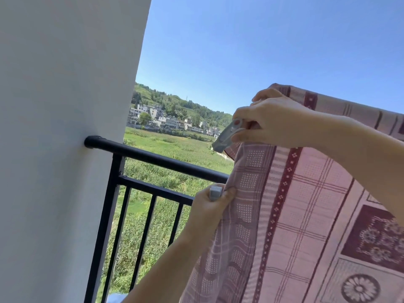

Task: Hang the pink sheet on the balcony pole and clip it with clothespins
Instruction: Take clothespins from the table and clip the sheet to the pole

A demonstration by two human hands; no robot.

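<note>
The pink sheet (306, 204), checked with dark red bands and flower squares, drapes over a pole hidden under its top fold at the upper right. My right hand (273, 121) is at the sheet's top left corner, pinching a grey clothespin (227, 136) with a red dot against the cloth. Lower down, my left hand (209, 206) grips the sheet's left edge and holds a second grey clothespin (215, 193), of which only the end shows.
A black balcony railing (153, 158) with vertical bars runs from the white wall (61, 127) on the left to behind the sheet. Beyond it lie green fields, houses and a hill under blue sky. A blue object (114, 298) peeks in at the bottom edge.
</note>
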